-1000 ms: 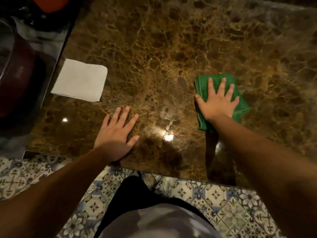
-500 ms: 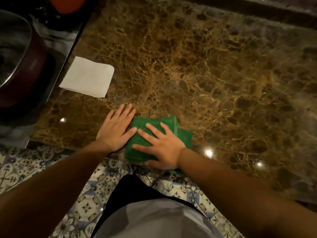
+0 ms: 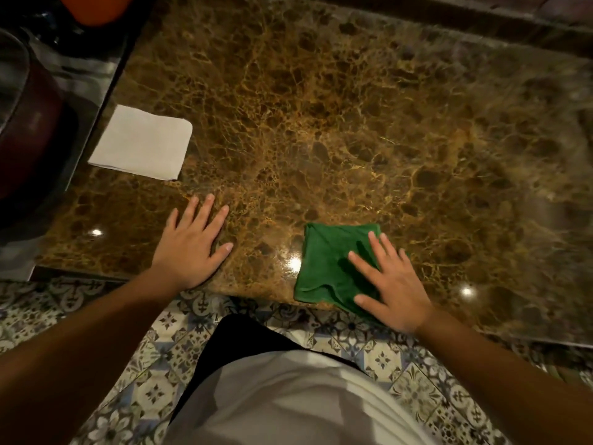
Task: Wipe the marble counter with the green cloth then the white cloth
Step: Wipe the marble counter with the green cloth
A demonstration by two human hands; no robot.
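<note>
Both hands lie flat, fingers spread: right hand (image 3: 393, 282) on green cloth (image 3: 327, 268), left hand (image 3: 189, 248) on marble counter (image 3: 353, 139).

The polished marble desk (image 3: 321, 123) was dark brown, webbed all over with golden-yellow veins. A folded terry cloth (image 3: 327, 268) under the right hand (image 3: 394, 284) was deep green. A square cloth (image 3: 142, 144) beyond the left hand (image 3: 189, 248) was plain white. The tiled floor (image 3: 64, 309) below both hands bore blue-and-white floral patterns.
</note>
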